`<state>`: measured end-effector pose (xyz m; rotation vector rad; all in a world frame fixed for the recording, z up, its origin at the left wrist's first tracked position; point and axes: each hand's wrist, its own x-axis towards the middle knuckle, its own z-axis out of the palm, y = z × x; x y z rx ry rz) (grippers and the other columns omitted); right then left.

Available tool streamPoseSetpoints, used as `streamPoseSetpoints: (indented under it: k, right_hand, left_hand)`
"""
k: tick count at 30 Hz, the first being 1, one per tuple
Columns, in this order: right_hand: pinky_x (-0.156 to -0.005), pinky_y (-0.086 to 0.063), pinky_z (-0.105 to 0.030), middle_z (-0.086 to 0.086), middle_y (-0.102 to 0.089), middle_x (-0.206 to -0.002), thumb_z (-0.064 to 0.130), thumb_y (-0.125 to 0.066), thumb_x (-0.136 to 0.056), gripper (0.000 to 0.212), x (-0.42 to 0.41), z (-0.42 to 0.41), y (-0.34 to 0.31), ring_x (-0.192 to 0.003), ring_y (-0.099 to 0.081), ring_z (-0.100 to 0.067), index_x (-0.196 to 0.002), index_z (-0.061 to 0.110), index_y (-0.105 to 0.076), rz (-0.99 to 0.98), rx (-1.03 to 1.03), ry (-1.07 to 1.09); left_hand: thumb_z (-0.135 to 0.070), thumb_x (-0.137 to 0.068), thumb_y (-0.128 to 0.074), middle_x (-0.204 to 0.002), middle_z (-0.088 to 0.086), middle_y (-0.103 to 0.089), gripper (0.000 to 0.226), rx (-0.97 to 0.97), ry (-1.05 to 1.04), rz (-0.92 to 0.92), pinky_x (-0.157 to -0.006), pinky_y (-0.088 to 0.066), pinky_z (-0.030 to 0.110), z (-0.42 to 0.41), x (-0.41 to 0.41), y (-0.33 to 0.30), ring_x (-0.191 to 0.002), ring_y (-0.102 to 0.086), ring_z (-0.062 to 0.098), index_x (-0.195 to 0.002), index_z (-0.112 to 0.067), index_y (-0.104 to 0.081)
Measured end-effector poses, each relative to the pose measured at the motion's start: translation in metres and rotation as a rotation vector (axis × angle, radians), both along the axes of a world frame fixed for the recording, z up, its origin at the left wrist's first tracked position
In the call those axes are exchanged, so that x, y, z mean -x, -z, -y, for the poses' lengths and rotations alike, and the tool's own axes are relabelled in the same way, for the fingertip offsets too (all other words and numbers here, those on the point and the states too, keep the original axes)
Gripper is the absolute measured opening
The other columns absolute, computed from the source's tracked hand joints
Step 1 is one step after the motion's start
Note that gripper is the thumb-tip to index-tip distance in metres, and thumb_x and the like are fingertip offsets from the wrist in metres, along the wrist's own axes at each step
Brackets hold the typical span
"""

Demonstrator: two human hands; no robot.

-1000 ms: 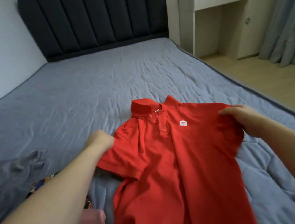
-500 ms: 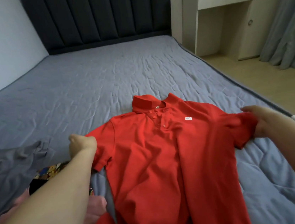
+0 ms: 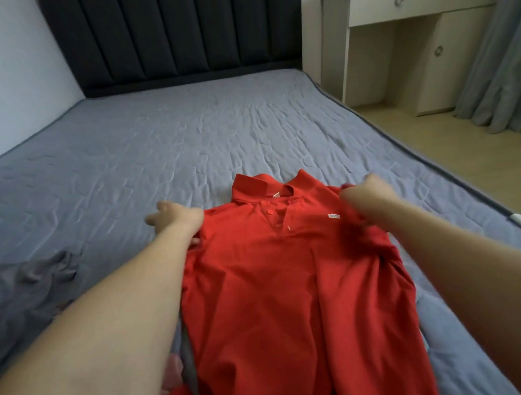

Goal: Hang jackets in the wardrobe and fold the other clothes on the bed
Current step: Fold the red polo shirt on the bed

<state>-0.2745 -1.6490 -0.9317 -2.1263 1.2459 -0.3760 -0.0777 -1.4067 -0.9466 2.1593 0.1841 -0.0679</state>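
A red polo shirt (image 3: 284, 293) lies face up on the grey bed (image 3: 199, 139), with its collar pointing toward the headboard. My left hand (image 3: 173, 218) holds the shirt's left shoulder edge, and the sleeve there is tucked out of sight. At the right shoulder my right hand (image 3: 369, 185) grips the fabric, which bunches around the wrist. Both hands are blurred by motion. The shirt's hem runs out of the bottom of the frame.
A crumpled grey garment (image 3: 24, 292) lies on the bed to the left of my left arm. A dark padded headboard (image 3: 179, 26) stands at the far end. Right of the bed are a wooden floor (image 3: 443, 148), a cream dresser (image 3: 414, 47) and grey curtains (image 3: 508, 62).
Both hands have moved inward and forward from the spread sleeves to the shoulders. The sleeves are now folded in, making the shirt narrower.
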Motion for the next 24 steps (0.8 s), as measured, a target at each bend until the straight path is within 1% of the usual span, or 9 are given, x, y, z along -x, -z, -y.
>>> streamPoseSetpoints:
  k: [2, 3, 5, 6, 8, 10, 12, 15, 24]
  right_hand:
    - [-0.088, -0.044, -0.034, -0.019, -0.057, -0.122, 0.034, -0.048, -0.087, 0.041, -0.024, -0.017, 0.003, -0.114, -0.054, -0.037, -0.116, 0.006, -0.058, -0.143, 0.055, -0.150]
    - [-0.098, -0.038, -0.038, -0.019, -0.051, -0.132, 0.040, -0.043, -0.090, 0.049, -0.029, -0.018, 0.011, -0.124, -0.047, -0.037, -0.126, 0.007, -0.053, -0.214, 0.148, -0.198]
    - [-0.114, -0.016, -0.050, -0.016, -0.031, -0.151, 0.053, -0.032, -0.094, 0.065, -0.024, -0.019, 0.036, -0.140, -0.027, -0.033, -0.145, 0.012, -0.034, -0.336, 0.264, -0.252]
    - [-0.116, -0.005, -0.052, -0.013, -0.020, -0.157, 0.058, -0.026, -0.095, 0.071, -0.019, -0.018, 0.055, -0.146, -0.016, -0.029, -0.151, 0.015, -0.022, -0.383, 0.296, -0.292]
    - [-0.119, 0.004, -0.050, -0.008, -0.009, -0.161, 0.060, -0.020, -0.096, 0.074, -0.009, -0.027, 0.093, -0.149, -0.004, -0.024, -0.155, 0.017, -0.008, -0.416, 0.371, -0.340]
    - [-0.119, 0.003, -0.048, -0.009, -0.012, -0.161, 0.060, -0.021, -0.096, 0.074, -0.007, -0.031, 0.120, -0.149, -0.007, -0.024, -0.154, 0.016, -0.010, -0.342, 0.473, -0.284]
    - [-0.119, 0.001, -0.047, -0.010, -0.016, -0.160, 0.059, -0.023, -0.095, 0.074, -0.013, -0.028, 0.127, -0.148, -0.010, -0.024, -0.154, 0.016, -0.014, -0.303, 0.518, -0.238]
    - [-0.119, 0.001, -0.048, -0.010, -0.018, -0.160, 0.058, -0.025, -0.094, 0.073, -0.020, -0.021, 0.132, -0.148, -0.011, -0.025, -0.154, 0.016, -0.016, -0.314, 0.540, -0.226]
    - [-0.118, 0.009, -0.049, -0.009, -0.010, -0.161, 0.059, -0.014, -0.096, 0.074, 0.022, -0.060, 0.112, -0.149, -0.003, -0.025, -0.154, 0.014, -0.008, -0.314, 0.431, -0.243]
  left_hand:
    - [-0.016, -0.075, -0.065, -0.131, 0.019, -0.047, 0.049, 0.177, 0.118, -0.021, -0.047, -0.053, 0.032, 0.020, 0.002, 0.002, -0.075, -0.062, 0.026, -0.121, -0.007, -0.052]
    - [-0.019, -0.075, -0.061, -0.125, 0.017, -0.055, 0.039, 0.115, 0.217, 0.081, -0.053, -0.053, 0.031, 0.025, 0.005, 0.002, -0.073, -0.062, 0.025, -0.113, -0.009, -0.056]
    - [-0.023, -0.085, -0.057, -0.124, 0.009, -0.058, 0.030, -0.165, 0.420, 0.292, -0.080, -0.047, 0.032, 0.024, 0.010, 0.014, -0.097, -0.061, 0.026, -0.115, -0.015, -0.057]
    - [-0.030, -0.091, -0.054, -0.135, 0.008, -0.053, 0.037, -0.303, 0.499, 0.349, -0.097, -0.040, 0.035, 0.019, 0.012, 0.025, -0.117, -0.053, 0.026, -0.126, -0.017, -0.053]
    - [-0.047, -0.098, -0.041, -0.158, 0.005, -0.027, 0.060, -0.516, 0.591, 0.246, -0.117, -0.012, 0.042, 0.006, 0.017, 0.051, -0.145, -0.024, 0.022, -0.149, -0.019, -0.030]
    - [-0.054, -0.099, -0.026, -0.163, 0.001, -0.005, 0.068, -0.672, 0.591, 0.147, -0.119, 0.004, 0.047, 0.000, 0.025, 0.087, -0.150, -0.002, 0.020, -0.155, -0.020, -0.010]
    - [-0.055, -0.099, -0.021, -0.164, 0.003, 0.001, 0.068, -0.814, 0.561, 0.264, -0.119, 0.007, 0.050, 0.005, 0.038, 0.109, -0.150, 0.004, 0.024, -0.156, -0.021, -0.007]
    - [-0.056, -0.098, -0.022, -0.163, 0.005, 0.000, 0.069, -0.800, 0.532, 0.328, -0.118, 0.007, 0.050, 0.015, 0.044, 0.113, -0.150, 0.004, 0.026, -0.155, -0.021, -0.009]
    - [-0.066, -0.094, -0.028, -0.162, -0.003, 0.014, 0.077, -0.625, 0.770, 0.003, -0.118, 0.015, 0.041, -0.016, 0.079, 0.080, -0.147, 0.019, 0.017, -0.155, -0.031, 0.003]
